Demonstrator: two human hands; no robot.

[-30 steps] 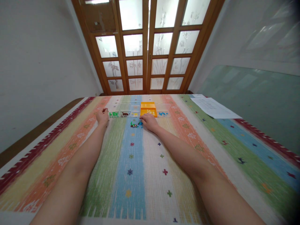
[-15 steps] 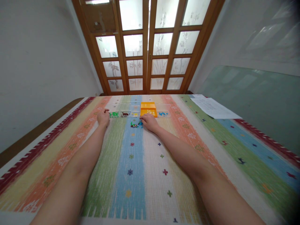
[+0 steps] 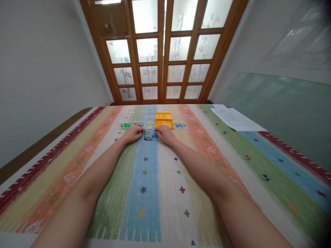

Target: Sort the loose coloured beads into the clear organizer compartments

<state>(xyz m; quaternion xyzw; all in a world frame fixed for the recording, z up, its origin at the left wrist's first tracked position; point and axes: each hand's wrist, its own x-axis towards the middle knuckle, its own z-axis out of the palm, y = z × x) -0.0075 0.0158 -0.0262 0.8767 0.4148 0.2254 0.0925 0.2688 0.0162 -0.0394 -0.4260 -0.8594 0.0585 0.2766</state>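
Observation:
A little cluster of green, dark, white and blue pieces lies on the striped tablecloth between my hands. My left hand is just left of it, thumb and fingers drawn together in a pinch; whatever they hold is too small to make out. My right hand rests at the cluster's right side, fingers curled down beside the blue pieces. What sits in its fingertips is hidden. Behind my left hand is a clear box of dark red pieces, partly covered by the hand.
In the same row stand clear boxes of green pieces, yellow pieces and blue pieces. An orange open-lidded box holds white pieces. Printed paper lies at the right on the tablecloth.
My left hand has moved right, from beside the box of green pieces to the left side of the cluster. My right hand has stayed in place.

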